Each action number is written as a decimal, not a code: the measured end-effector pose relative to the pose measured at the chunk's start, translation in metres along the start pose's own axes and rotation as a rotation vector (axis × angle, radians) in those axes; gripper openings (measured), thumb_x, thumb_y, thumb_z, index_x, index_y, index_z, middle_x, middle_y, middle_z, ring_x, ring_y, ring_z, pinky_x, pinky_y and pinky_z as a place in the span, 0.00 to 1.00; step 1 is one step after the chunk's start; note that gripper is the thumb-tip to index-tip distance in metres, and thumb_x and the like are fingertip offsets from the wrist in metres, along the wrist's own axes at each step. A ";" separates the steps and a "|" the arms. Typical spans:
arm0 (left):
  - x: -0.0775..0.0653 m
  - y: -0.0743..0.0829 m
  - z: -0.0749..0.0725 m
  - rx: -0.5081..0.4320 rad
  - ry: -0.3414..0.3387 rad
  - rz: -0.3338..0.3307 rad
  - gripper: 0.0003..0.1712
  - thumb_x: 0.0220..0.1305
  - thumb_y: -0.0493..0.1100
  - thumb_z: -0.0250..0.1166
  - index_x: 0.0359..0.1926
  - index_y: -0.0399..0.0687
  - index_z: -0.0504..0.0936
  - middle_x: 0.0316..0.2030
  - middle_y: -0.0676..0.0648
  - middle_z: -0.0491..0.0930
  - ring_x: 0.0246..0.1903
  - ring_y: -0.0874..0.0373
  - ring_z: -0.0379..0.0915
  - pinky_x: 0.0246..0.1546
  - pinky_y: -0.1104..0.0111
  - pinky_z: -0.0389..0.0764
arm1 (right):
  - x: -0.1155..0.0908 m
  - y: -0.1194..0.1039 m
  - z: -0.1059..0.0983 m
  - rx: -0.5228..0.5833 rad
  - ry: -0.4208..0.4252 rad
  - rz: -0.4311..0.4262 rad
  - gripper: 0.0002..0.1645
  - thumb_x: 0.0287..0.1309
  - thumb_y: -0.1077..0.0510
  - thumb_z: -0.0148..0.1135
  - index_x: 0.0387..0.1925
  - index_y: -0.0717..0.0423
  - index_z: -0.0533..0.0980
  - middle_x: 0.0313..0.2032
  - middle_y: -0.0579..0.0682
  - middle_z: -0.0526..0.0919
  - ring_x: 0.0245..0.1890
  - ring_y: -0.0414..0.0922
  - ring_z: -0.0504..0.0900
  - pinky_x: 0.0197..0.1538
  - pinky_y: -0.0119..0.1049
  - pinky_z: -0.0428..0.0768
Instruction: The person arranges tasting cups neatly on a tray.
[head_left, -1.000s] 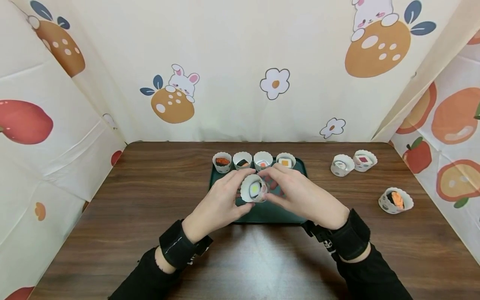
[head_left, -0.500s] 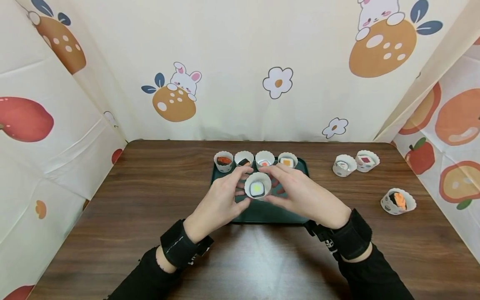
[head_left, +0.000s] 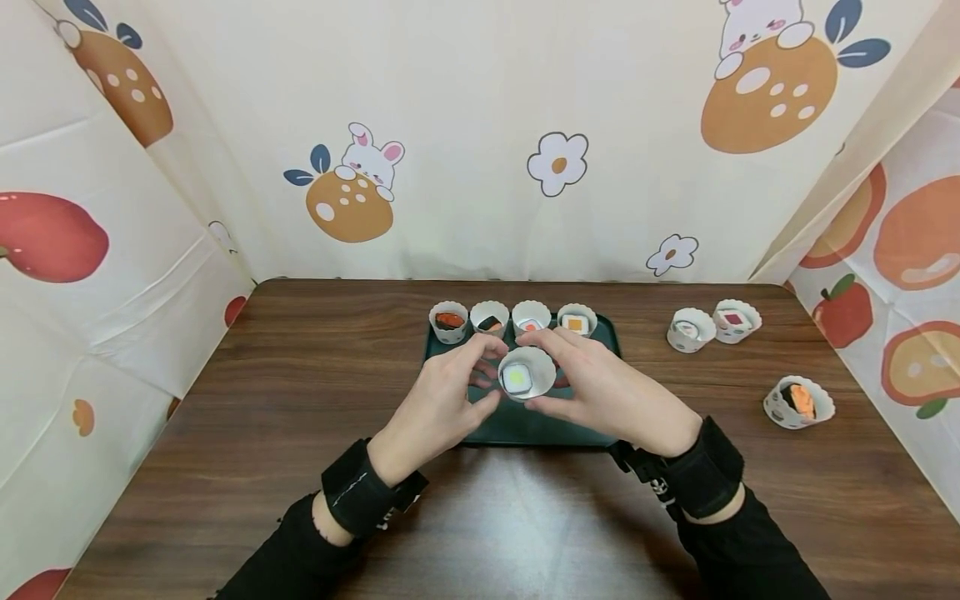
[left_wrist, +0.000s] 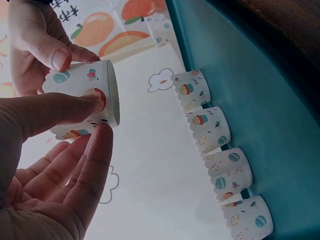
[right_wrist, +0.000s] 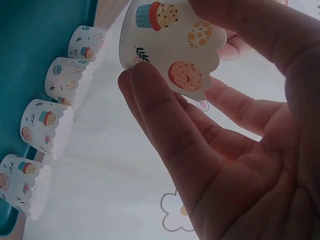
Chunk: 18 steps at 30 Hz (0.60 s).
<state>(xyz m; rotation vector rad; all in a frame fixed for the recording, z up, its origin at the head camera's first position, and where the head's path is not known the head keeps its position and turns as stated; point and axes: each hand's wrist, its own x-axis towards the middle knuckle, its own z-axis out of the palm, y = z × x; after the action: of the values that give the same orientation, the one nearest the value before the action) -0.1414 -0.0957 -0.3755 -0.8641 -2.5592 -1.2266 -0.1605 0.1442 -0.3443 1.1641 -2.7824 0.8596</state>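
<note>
Over the dark green tray (head_left: 517,429), both hands hold one white paper baking cup (head_left: 542,367) with a scalloped rim. Inside it lies a white sushi piece (head_left: 517,378) with a yellow-green centre. My left hand (head_left: 448,392) is at the cup's left side; in the left wrist view its thumb lies across the printed wall (left_wrist: 75,80), the index fingertip at the base edge. From the right, my right hand (head_left: 600,379) grips the cup between thumb and fingers. Along the tray's far side stand several similar cups, including one with orange-red topping (head_left: 449,321) and one with a yellow-orange square (head_left: 575,324).
On the wooden table (head_left: 315,400), two baking cups with rolls, one white-centred (head_left: 686,330) and one pink-centred (head_left: 735,320), stand at the back right. Nearer, another cup (head_left: 797,404) holds an orange-topped piece. Printed cloth (head_left: 465,100) hangs behind and at both sides.
The held cup has shifted slightly right between my hands and turned, so its opening shows differently. The view has shifted a little; the other cups stay in place.
</note>
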 end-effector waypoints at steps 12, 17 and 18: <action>0.000 0.001 0.000 0.018 0.015 0.023 0.21 0.60 0.27 0.76 0.51 0.42 0.81 0.46 0.46 0.88 0.42 0.58 0.88 0.45 0.73 0.88 | -0.001 -0.002 0.000 -0.044 0.014 -0.012 0.38 0.59 0.54 0.82 0.67 0.52 0.73 0.51 0.51 0.84 0.47 0.45 0.81 0.47 0.39 0.84; -0.001 0.003 -0.001 0.035 0.019 0.070 0.18 0.60 0.28 0.77 0.48 0.42 0.82 0.45 0.47 0.86 0.40 0.58 0.87 0.45 0.72 0.88 | -0.001 -0.002 0.001 -0.022 0.006 -0.005 0.37 0.59 0.55 0.82 0.66 0.50 0.73 0.52 0.51 0.84 0.48 0.45 0.81 0.47 0.39 0.84; -0.001 0.003 -0.001 0.036 0.020 0.081 0.17 0.60 0.28 0.77 0.47 0.42 0.82 0.44 0.47 0.85 0.40 0.58 0.86 0.44 0.72 0.88 | -0.001 -0.002 0.001 -0.020 0.006 -0.004 0.37 0.59 0.55 0.82 0.66 0.50 0.73 0.52 0.51 0.84 0.48 0.45 0.81 0.47 0.39 0.84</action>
<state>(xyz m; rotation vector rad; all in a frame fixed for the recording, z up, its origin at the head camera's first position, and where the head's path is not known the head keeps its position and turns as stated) -0.1387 -0.0955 -0.3737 -0.9338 -2.4962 -1.1572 -0.1586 0.1433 -0.3443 1.1622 -2.7761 0.8319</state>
